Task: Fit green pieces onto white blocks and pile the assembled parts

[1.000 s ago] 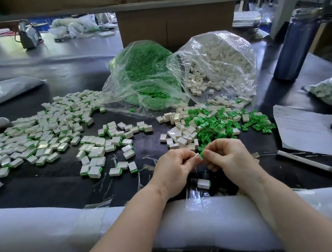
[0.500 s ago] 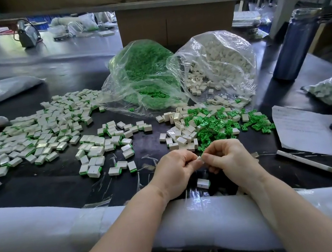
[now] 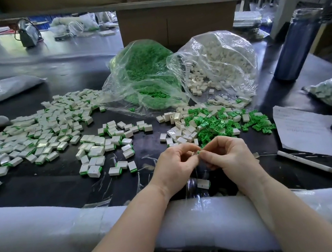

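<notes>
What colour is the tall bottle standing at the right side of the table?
Dark blue; the bottle shows best in the head view.

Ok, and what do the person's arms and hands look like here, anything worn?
Both forearms are bare up to the frame's lower edge, with no sleeves showing. The left hand and right hand wear no gloves, and no rings, watch or wristbands are visible.

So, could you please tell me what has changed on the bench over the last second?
Very little. Both hands keep working in the same spot: the left hand and right hand still pinch one small piece between their fingertips, white toward the left and green toward the right, the fingers shifting only slightly. The finished part below the hands, the assembled pile and the loose green pieces stayed put.
</notes>
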`<state>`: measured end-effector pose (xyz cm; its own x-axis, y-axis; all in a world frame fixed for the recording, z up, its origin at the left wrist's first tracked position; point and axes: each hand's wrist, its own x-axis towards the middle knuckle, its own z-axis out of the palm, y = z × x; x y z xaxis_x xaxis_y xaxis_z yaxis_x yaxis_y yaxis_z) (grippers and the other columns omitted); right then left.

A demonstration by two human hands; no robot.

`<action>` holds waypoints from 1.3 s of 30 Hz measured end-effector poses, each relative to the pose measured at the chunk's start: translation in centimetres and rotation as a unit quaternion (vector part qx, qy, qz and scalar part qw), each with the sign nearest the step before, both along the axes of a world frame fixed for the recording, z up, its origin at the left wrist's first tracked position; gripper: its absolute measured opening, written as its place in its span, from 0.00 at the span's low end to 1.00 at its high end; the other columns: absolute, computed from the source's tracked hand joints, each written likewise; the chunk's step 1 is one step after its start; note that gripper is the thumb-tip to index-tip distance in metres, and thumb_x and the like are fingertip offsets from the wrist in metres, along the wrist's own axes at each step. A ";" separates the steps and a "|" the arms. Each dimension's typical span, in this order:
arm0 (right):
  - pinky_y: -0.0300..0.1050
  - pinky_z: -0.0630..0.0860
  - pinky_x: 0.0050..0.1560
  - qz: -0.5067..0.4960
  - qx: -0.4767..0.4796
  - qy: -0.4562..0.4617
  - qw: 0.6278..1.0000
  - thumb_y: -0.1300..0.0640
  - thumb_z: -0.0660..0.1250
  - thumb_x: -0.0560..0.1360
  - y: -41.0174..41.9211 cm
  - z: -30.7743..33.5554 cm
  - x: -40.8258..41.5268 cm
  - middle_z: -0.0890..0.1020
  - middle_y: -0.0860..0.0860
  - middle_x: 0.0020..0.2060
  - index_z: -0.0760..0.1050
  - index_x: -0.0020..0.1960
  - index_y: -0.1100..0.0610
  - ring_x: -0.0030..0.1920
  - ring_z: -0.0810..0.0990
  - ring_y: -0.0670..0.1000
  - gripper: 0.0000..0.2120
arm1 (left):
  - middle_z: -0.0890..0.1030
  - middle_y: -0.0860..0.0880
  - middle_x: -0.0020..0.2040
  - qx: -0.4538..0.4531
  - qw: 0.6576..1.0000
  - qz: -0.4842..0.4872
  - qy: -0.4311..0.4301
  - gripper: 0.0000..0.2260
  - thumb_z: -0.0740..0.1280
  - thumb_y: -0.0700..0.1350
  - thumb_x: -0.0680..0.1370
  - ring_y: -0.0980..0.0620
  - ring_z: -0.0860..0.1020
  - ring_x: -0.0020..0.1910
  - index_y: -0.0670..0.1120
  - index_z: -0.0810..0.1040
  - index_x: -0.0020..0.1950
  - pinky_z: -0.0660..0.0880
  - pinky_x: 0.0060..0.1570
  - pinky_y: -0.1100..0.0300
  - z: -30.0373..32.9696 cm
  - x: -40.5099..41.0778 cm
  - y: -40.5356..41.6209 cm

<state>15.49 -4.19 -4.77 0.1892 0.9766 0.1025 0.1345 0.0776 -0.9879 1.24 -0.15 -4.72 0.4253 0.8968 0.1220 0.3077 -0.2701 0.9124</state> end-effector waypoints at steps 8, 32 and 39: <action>0.47 0.81 0.42 0.013 0.006 0.060 0.998 0.60 0.66 0.75 0.1 0.2 -0.1 0.84 0.53 0.38 0.79 0.45 0.57 0.41 0.83 0.54 0.03 | 0.79 0.43 0.46 0.000 0.999 -0.020 -0.030 0.05 0.66 0.38 0.75 0.45 0.78 0.43 0.44 0.80 0.49 0.76 0.48 0.62 0.2 0.0 0.1; 0.33 0.71 0.30 0.059 -0.040 0.083 0.994 0.67 0.66 0.73 -0.1 0.7 -0.5 0.77 0.52 0.26 0.82 0.39 0.63 0.27 0.73 0.45 0.07 | 0.68 0.54 0.48 0.012 0.997 -0.078 0.004 0.15 0.64 0.36 0.74 0.51 0.72 0.45 0.58 0.75 0.42 0.75 0.54 0.53 0.1 0.2 -0.2; 0.33 0.71 0.28 0.055 -0.049 0.104 0.992 0.68 0.66 0.73 -0.1 0.8 -0.6 0.78 0.51 0.24 0.81 0.38 0.64 0.25 0.74 0.43 0.08 | 0.67 0.54 0.48 0.010 0.997 -0.077 0.011 0.15 0.64 0.37 0.74 0.50 0.72 0.45 0.59 0.75 0.42 0.75 0.54 0.53 0.0 0.2 -0.1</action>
